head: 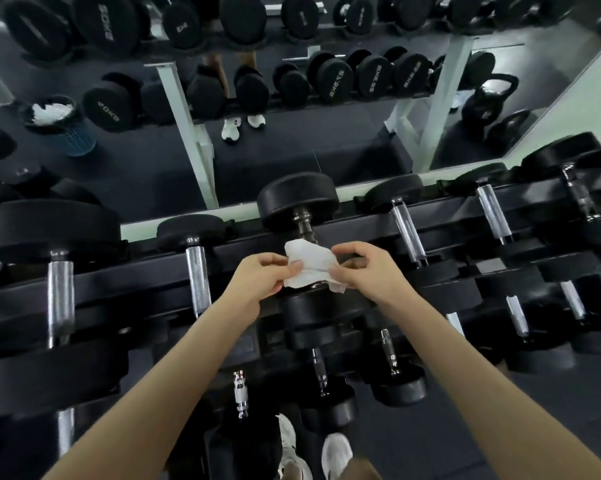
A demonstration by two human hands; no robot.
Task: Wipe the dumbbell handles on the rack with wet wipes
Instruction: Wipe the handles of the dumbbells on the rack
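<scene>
Left grip (257, 276) and right grip (365, 269) pinch wet wipe (311, 263), hiding most of dumbbell handle (304, 221)

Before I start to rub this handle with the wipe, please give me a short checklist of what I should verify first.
1. The wet wipe lies over the dumbbell handle: ok.
2. The left hand pinches the wipe's left edge: ok.
3. The right hand pinches its right edge: ok.
4. Wipe wrapped fully round the handle: cannot tell, underside hidden.
5. Wipe covers the whole handle: not ok, the far end shows bare.
6. Wipe wet enough: cannot tell.
</scene>
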